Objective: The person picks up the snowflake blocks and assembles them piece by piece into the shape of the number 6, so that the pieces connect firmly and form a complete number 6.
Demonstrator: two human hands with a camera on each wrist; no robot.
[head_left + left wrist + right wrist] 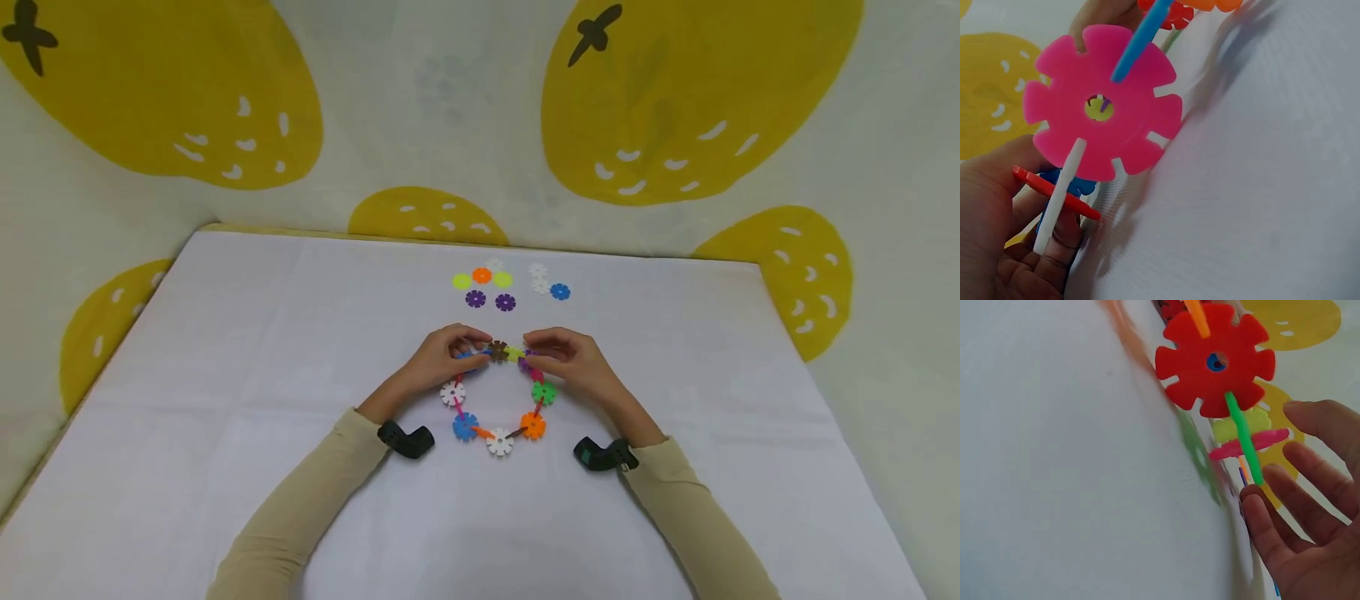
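Note:
A closed ring of interlocking snowflake discs (pixel 465 427) in many colours lies on the white tablecloth. My left hand (pixel 437 357) grips the ring at its upper left, where a blue disc (pixel 1085 185) shows between thumb and fingers. A pink disc (pixel 1141 122) stands up close to that wrist's camera. At the upper right, my right hand (pixel 576 360) is beside a purple disc (pixel 527 360), its fingers loosely bent and spread. In the right wrist view, a gap shows between thumb and fingers, near green (pixel 1244 437) and pink (pixel 1225 450) discs seen edge-on.
Beyond the ring lie several loose discs, among them orange (pixel 482 275), purple (pixel 506 302), white (pixel 537 271) and blue (pixel 560 292). The table's far edge (pixel 615 255) meets a curtain with yellow fruit shapes.

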